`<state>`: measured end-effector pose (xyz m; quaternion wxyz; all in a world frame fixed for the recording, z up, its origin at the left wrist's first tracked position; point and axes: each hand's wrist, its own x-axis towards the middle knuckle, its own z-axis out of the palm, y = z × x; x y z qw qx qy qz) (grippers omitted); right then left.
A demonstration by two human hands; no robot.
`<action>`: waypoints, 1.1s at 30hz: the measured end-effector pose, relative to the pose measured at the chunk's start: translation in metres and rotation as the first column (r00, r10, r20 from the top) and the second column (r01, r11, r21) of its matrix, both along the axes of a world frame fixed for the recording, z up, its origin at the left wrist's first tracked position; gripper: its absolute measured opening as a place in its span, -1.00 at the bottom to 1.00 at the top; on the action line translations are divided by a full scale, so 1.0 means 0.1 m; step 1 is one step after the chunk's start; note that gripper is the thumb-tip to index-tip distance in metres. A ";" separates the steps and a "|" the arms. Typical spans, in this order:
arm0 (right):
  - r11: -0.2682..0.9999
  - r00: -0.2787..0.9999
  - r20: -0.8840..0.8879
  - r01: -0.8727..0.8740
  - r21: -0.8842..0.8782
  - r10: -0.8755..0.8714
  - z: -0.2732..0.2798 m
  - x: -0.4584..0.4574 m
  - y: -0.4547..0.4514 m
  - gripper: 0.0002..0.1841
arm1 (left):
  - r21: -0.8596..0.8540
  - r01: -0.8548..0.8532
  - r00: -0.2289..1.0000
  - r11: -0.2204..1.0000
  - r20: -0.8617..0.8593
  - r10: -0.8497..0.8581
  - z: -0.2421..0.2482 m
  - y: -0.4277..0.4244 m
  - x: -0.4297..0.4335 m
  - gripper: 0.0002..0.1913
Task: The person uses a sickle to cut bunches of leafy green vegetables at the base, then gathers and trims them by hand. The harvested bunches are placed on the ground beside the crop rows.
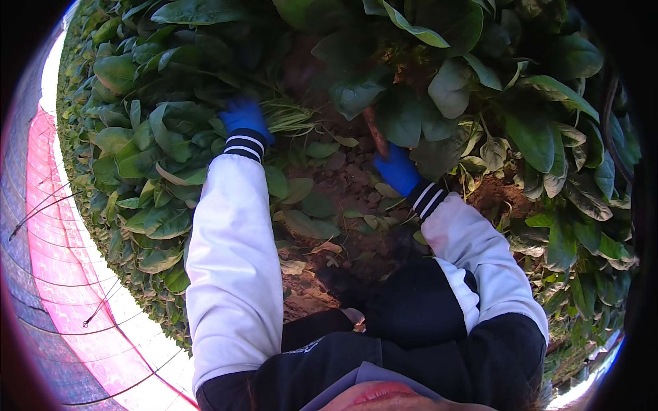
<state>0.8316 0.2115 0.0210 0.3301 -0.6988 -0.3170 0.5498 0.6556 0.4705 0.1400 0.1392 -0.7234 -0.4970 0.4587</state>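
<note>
In a blue glove, my left hand [247, 119] is at the edge of the leafy plants on the left, slightly blurred. A bundle of pale green stems [288, 115] juts out just right of it. The fingers are too dark and blurred to show whether they grip the stems. My right hand [398, 170], also blue-gloved, is closed around a wooden handle [375, 132] that slants up and left. Broad green leaves [401, 115] cover the handle's far end, so the tool's head is hidden.
Dense spinach-like plants [154, 133] stand on the left, with more leafy plants [540, 133] at right. Loose leaves [311, 224] lie on brown soil [349, 180] between my arms. A pink plastic sheet [77, 267] with cords runs along the far left. A dark curved tube [608, 123] rises at right.
</note>
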 end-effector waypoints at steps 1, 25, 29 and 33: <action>0.990 0.998 -0.037 0.051 -0.130 -0.056 0.00 0.01 0.00 -0.43 | 0.013 0.017 1.000 1.000 -0.024 -0.017 0.00 0.01 0.01 0.18; 0.878 0.926 0.240 -0.358 0.318 0.291 -0.95 0.05 0.46 -0.41 | 0.098 0.012 0.995 0.995 0.094 -0.022 -0.34 -0.23 -0.27 -0.63; 0.904 0.929 0.148 -0.365 0.221 0.338 -0.63 0.09 0.33 -0.43 | 0.084 -0.014 0.995 0.996 0.103 0.005 -0.29 -0.18 -0.27 -0.62; 0.908 0.963 0.073 -0.268 0.323 0.258 -0.34 0.24 0.13 -0.44 | -0.001 -0.036 0.996 0.999 0.084 0.036 -0.21 -0.15 -0.24 -0.48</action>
